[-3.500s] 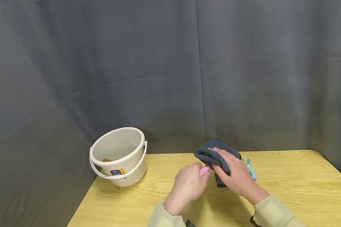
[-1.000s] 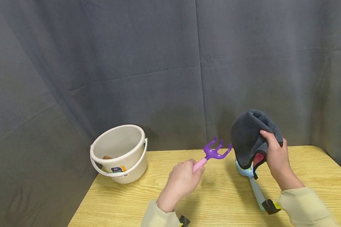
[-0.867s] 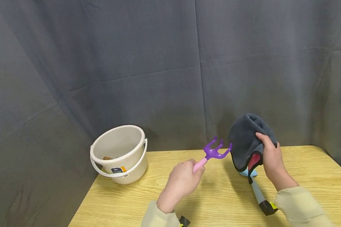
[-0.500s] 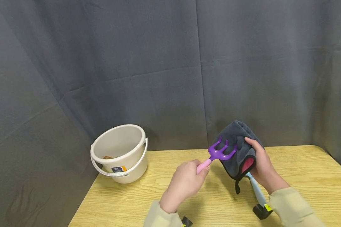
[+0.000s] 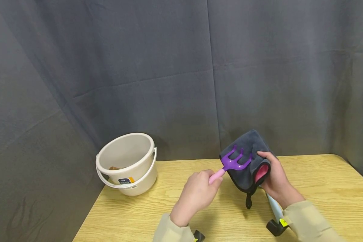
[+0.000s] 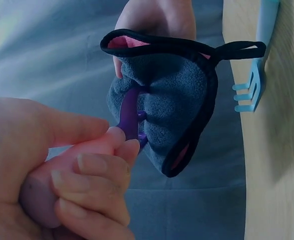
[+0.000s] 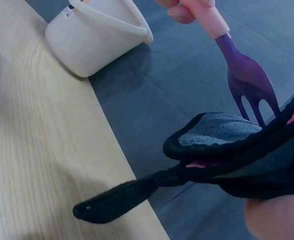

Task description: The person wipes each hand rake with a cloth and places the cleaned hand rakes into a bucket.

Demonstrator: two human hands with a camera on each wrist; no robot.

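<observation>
My left hand (image 5: 196,195) grips the pink handle of a toy rake whose purple tines (image 5: 235,160) point up and to the right, held above the table. My right hand (image 5: 275,181) holds a dark grey cloth (image 5: 248,161) with a pink inner side, pressed against the rake's tines. In the left wrist view the cloth (image 6: 171,107) wraps the purple head (image 6: 129,115). In the right wrist view the tines (image 7: 249,82) sit just above the cloth's edge (image 7: 221,132), and its black loop (image 7: 117,197) hangs down.
A cream bucket (image 5: 125,164) with a white handle stands at the table's back left, something brown inside. A light blue toy tool (image 5: 273,210) lies on the yellow wooden table (image 5: 139,215) under my right forearm; its forked end (image 6: 251,87) shows. Dark curtain behind.
The cloth first covered the rake low over the table. My right hand then lifted the cloth away to the right, and has now brought it back left against the raised purple tines.
</observation>
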